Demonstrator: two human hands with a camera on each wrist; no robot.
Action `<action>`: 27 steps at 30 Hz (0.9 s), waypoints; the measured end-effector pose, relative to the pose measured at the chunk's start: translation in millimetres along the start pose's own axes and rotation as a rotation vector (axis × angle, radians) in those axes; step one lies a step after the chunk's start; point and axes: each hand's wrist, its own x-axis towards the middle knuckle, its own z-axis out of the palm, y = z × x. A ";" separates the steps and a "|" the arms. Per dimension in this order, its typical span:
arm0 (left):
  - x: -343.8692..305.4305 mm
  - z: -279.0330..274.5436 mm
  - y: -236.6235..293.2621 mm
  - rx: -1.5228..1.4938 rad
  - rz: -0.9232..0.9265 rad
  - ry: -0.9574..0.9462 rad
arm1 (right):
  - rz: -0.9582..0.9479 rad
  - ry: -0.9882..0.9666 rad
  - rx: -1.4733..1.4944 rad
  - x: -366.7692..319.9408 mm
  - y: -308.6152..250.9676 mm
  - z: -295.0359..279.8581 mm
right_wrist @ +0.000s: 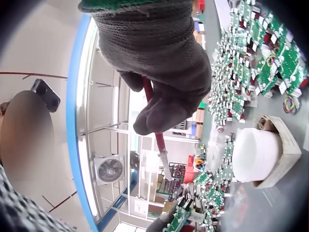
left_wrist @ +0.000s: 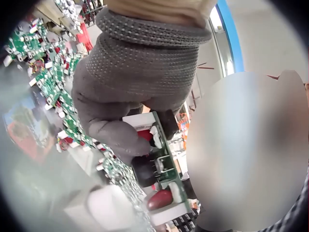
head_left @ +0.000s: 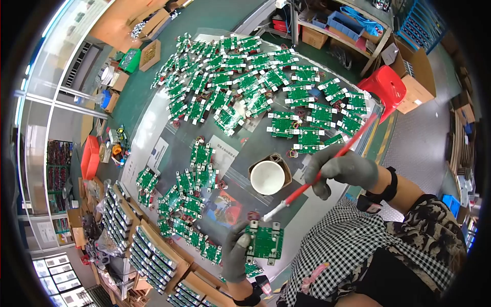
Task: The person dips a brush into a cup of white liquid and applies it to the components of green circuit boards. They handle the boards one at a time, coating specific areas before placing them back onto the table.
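Note:
The left hand (head_left: pixel 236 256), in a grey glove, grips the left edge of a green circuit board (head_left: pixel 266 242) with metal tabs, near the table's front edge. In the left wrist view, the gloved fingers (left_wrist: pixel 118 137) hold that board (left_wrist: pixel 166 159) edge-on, its red and black parts showing. The gloved right hand (head_left: pixel 345 171) holds a red brush-like tool (head_left: pixel 302 190); its white tip (head_left: pixel 273 211) is just above the board's upper edge. In the right wrist view, the tool (right_wrist: pixel 160 141) is pinched between thumb and fingers. A white bowl (head_left: pixel 267 177) stands between and beyond the hands.
Many green boards (head_left: pixel 235 64) cover the table's far side, and another group (head_left: pixel 189 204) lies at the left. Racks of parts (head_left: pixel 153 256) stand along the left front edge. A red stool (head_left: pixel 383 88) and cardboard boxes (head_left: pixel 417 92) are at the right.

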 end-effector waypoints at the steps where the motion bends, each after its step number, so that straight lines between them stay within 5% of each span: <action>1: -2.5 6.0 5.8 0.007 -0.036 -0.051 | -0.028 -0.024 -0.157 -4.2 -8.7 5.8; 4: -4.2 15.2 12.3 0.055 -0.049 -0.228 | -0.082 -0.137 -0.383 -18.3 -25.8 20.9; 13: -10.7 32.7 24.0 0.233 -0.140 -0.291 | -0.174 -0.177 -0.582 -46.8 -35.3 38.6; 16: -10.5 35.4 19.4 0.193 -0.103 -0.325 | -0.370 0.055 -0.483 -37.4 -9.3 42.7; 18: -10.6 38.4 18.6 0.161 -0.064 -0.365 | -0.565 0.028 -0.935 -28.0 9.7 44.0; 20: -11.7 43.8 20.5 0.093 0.001 -0.375 | -0.301 -0.032 -0.808 -24.7 20.0 56.4; 27: -18.1 46.5 26.0 0.026 0.191 -0.543 | -0.359 -0.038 -0.645 -16.0 40.0 56.8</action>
